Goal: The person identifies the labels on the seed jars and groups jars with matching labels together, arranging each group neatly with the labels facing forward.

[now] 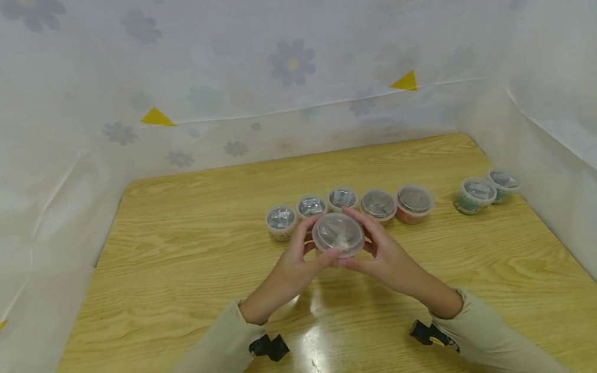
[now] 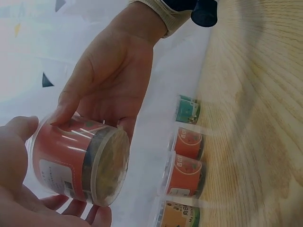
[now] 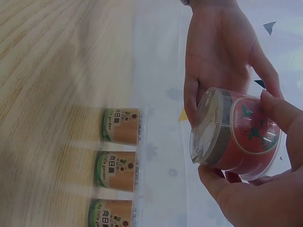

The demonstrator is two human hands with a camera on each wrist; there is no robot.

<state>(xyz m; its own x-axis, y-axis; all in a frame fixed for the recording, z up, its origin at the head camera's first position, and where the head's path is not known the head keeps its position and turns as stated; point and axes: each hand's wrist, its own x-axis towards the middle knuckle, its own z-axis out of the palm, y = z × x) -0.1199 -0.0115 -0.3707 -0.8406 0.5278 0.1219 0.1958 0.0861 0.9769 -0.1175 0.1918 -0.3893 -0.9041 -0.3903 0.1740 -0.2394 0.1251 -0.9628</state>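
Observation:
A clear plastic cup [image 1: 339, 233] with a translucent lid is held above the table between both hands. Its red wrapper shows a plant picture [image 3: 255, 125] in the right wrist view and a white printed panel [image 2: 56, 175] in the left wrist view. My left hand [image 1: 291, 269] grips the cup's left side, thumb at the front. On the opposite side, my right hand [image 1: 390, 261] grips it likewise, the thumbs close together. The cup is tilted, its lid towards the head camera. Just behind stands a row of similar lidded cups, partly hidden by the hands.
The row has three orange-labelled cups [image 3: 118, 171] on the left and two red-labelled cups [image 2: 185, 175] on the right. Two green cups [image 1: 474, 196] stand near the right edge of the wooden table [image 1: 178, 268]. Flowered white sheeting [image 1: 250, 125] surrounds the table's back and sides.

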